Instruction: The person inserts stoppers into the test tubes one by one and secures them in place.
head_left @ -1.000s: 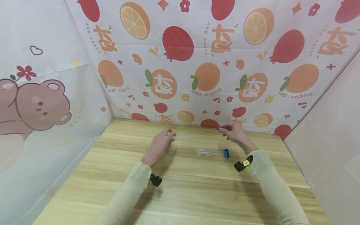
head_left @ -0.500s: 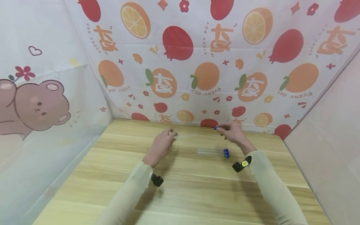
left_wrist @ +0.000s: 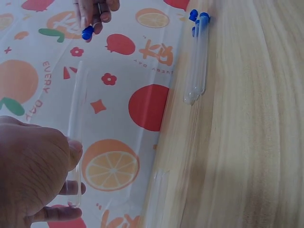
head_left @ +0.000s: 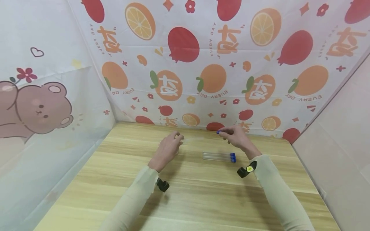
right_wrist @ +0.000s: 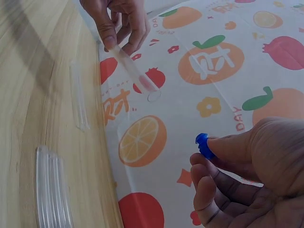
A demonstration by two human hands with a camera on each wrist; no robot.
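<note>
My left hand (head_left: 169,148) grips a clear, uncapped test tube (head_left: 193,140) by one end and holds it level above the wooden table (head_left: 188,189), its open mouth (right_wrist: 154,95) pointing right. My right hand (head_left: 232,136) pinches a small blue cap (head_left: 218,132) between thumb and fingertips, a short gap to the right of that open end. The wrist views show the same tube (left_wrist: 76,137) in my left hand (left_wrist: 35,178) and the cap (right_wrist: 203,145) in my right hand (right_wrist: 237,175). Two capped tubes (head_left: 219,156) with blue caps lie side by side on the table below my right hand.
Another clear tube (right_wrist: 79,94) lies on the table near the back edge. Fruit-print sheets (head_left: 202,64) wall the table at the back, a bear-print sheet (head_left: 37,106) on the left, a plain one on the right. Black wrist cameras (head_left: 162,185) sit under both forearms.
My right hand has carried the blue cap a little to the left, towards the open end of the tube. My left hand and the tubes on the table have stayed put.
</note>
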